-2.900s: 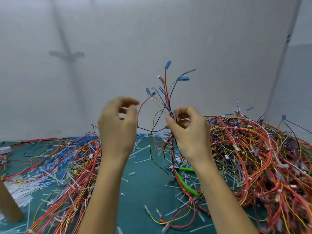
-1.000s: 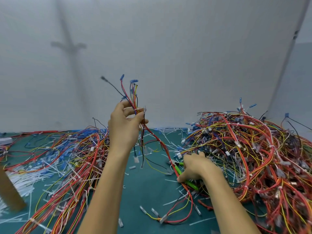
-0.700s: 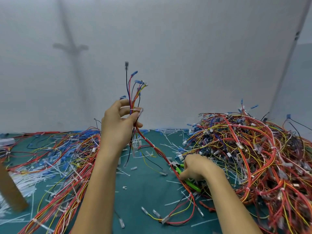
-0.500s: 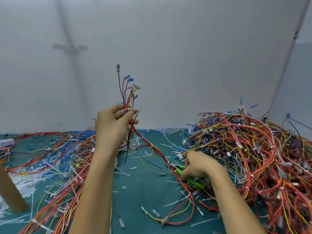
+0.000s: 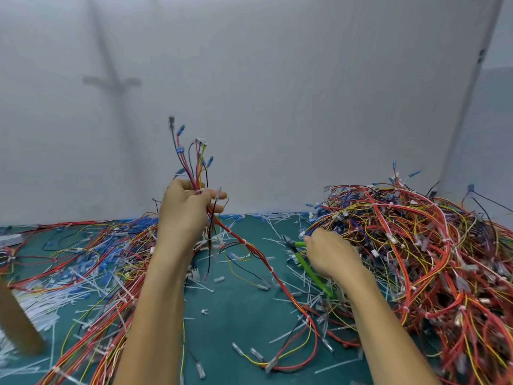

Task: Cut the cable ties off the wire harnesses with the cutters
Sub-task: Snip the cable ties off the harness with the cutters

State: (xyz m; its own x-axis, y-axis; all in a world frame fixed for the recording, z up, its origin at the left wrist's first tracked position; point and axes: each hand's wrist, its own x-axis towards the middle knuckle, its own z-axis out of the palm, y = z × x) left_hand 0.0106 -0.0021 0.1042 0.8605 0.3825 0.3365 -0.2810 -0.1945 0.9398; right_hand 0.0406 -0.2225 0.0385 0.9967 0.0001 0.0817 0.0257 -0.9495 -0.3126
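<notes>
My left hand (image 5: 186, 215) holds a wire harness (image 5: 251, 251) up above the green mat, gripping it near its top. Its blue-tipped ends fan upward and the red and yellow bundle trails down to the right across the mat. A white cable tie (image 5: 218, 193) sticks out by my fingertips. Low on the mat, my right hand (image 5: 330, 252) curls round the green-handled cutters (image 5: 311, 269); the dark jaws point left at the hand's upper edge.
A big tangled pile of harnesses (image 5: 433, 259) fills the right side. Looser harnesses (image 5: 83, 262) and cut white ties cover the left of the green mat (image 5: 236, 309). A brown post (image 5: 15, 320) stands at the left edge. A white wall rises behind.
My right hand let go of the harness, dropped to the mat and closed on the cutters. My left hand took over the harness and shifted it left.
</notes>
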